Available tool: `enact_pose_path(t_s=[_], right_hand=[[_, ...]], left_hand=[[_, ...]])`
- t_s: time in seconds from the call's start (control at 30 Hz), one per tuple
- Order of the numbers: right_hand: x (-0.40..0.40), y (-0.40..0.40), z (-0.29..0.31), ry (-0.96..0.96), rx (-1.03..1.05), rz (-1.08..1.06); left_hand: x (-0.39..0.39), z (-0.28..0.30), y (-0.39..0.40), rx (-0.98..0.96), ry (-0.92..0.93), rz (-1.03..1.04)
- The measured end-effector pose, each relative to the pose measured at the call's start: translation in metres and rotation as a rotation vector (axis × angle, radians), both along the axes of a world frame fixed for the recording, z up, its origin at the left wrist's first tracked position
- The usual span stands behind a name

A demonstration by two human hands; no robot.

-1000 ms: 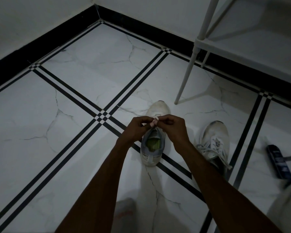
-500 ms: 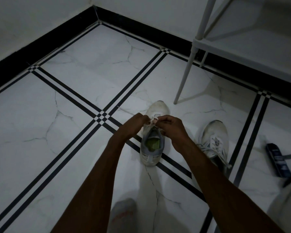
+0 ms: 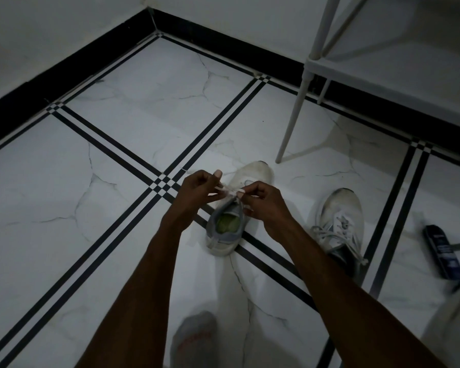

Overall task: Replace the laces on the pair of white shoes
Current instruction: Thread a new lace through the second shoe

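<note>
Left hand (image 3: pixel 197 188) and right hand (image 3: pixel 263 205) each pinch the lace (image 3: pixel 230 193) above the shoe (image 3: pixel 237 208).

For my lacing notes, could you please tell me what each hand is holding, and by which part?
Both the left hand and right hand pinch the thin white lace near its ends, above the white shoe with the grey collar.

1. The left hand (image 3: pixel 197 188) moved a little to the left, away from the right hand (image 3: pixel 263 205).
2. The lace (image 3: pixel 227 192) between them became stretched over the shoe (image 3: pixel 237 208).
</note>
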State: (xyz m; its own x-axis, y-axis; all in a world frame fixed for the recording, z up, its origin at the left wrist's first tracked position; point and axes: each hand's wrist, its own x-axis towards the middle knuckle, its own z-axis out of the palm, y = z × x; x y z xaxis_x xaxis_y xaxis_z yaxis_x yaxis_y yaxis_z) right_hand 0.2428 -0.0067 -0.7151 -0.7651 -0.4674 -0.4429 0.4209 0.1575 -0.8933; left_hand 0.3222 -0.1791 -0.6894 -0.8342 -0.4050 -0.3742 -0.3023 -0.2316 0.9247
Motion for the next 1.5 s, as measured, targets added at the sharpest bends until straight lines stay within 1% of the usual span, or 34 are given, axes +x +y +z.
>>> enact_pose_path(t_s=[0.07,0.13,0.17,0.23,0.27,0.3,0.33,0.37,0.43,0.47,0.5,0.57,0.63,0.67,0.7,0.73,0.77,0.8,0.87,0.93,1.03,1.23,1.27,1.33,1.4,1.43,1.5], right_hand=[[-0.002,0.002,-0.001,-0.002,0.0,0.004],[-0.005,0.005,-0.002,-0.002,0.006,0.013],[-0.006,0.007,-0.003,0.018,0.017,0.021],[-0.008,0.011,-0.006,0.053,0.047,0.029],[-0.009,0.012,-0.006,0.066,0.062,0.035],[-0.011,0.014,-0.006,0.079,0.076,0.045],[-0.011,0.015,-0.007,0.089,0.09,0.053],[-0.013,0.017,-0.008,0.1,0.102,0.046],[-0.016,0.023,-0.013,0.129,0.123,0.02],[-0.018,0.027,-0.015,0.135,0.129,0.006],[-0.019,0.031,-0.016,0.124,0.129,-0.001],[-0.021,0.035,-0.016,0.079,0.117,-0.002],[-0.022,0.035,-0.015,0.046,0.106,0.001],[-0.022,0.034,-0.014,0.045,0.111,0.003],[-0.022,0.033,-0.014,0.053,0.115,0.001],[-0.022,0.031,-0.013,0.064,0.118,-0.004],[-0.022,0.03,-0.011,0.074,0.116,-0.011],[-0.021,0.029,-0.009,0.083,0.111,-0.021],[-0.021,0.029,-0.006,0.085,0.096,-0.05],[-0.021,0.03,-0.004,0.068,0.089,-0.071],[-0.02,0.032,-0.006,0.024,0.08,-0.088],[-0.018,0.035,-0.002,-0.054,0.049,-0.112],[-0.018,0.035,-0.001,-0.066,0.05,-0.123],[-0.019,0.037,-0.005,-0.137,0.065,-0.235],[-0.019,0.041,-0.009,-0.267,0.063,-0.365],[-0.017,0.042,-0.011,-0.315,0.049,-0.383],[-0.014,0.043,-0.012,-0.32,0.037,-0.33]], left_hand=[[0.004,0.0,0.0,-0.032,0.009,0.034],[0.007,0.004,-0.004,-0.109,-0.007,0.06],[0.008,0.005,-0.008,-0.188,-0.032,0.046],[0.013,0.005,-0.017,-0.413,-0.127,-0.027],[0.016,0.005,-0.019,-0.468,-0.177,-0.034],[0.018,0.008,-0.021,-0.478,-0.217,-0.007],[0.02,0.01,-0.022,-0.455,-0.235,0.061],[0.02,0.013,-0.026,-0.423,-0.239,0.175],[0.025,0.018,-0.04,-0.314,-0.177,0.527],[0.029,0.02,-0.049,-0.315,-0.141,0.678],[0.032,0.019,-0.058,-0.413,-0.16,0.75],[0.037,0.009,-0.067,-0.635,-0.292,0.735],[0.037,-0.005,-0.056,-0.747,-0.485,0.684],[0.035,-0.01,-0.044,-0.844,-0.545,0.657],[0.033,-0.017,-0.033,-0.943,-0.545,0.598],[0.029,-0.025,-0.021,-1.017,-0.495,0.51],[0.024,-0.027,-0.007,-1.008,-0.408,0.412],[0.018,-0.028,0.008,-0.923,-0.335,0.298],[0.006,-0.026,0.036,-0.654,-0.307,0.113],[-0.005,-0.028,0.054,-0.479,-0.325,0.053],[-0.014,-0.032,0.062,-0.318,-0.325,0.113],[-0.021,-0.028,0.069,-0.038,-0.311,0.081],[-0.022,-0.029,0.068,-0.004,-0.331,0.11],[-0.024,-0.032,0.064,0.074,-0.405,0.214],[-0.025,-0.039,0.061,0.09,-0.448,0.325],[-0.023,-0.044,0.061,0.071,-0.454,0.353],[-0.017,-0.052,0.065,0.015,-0.445,0.371]])
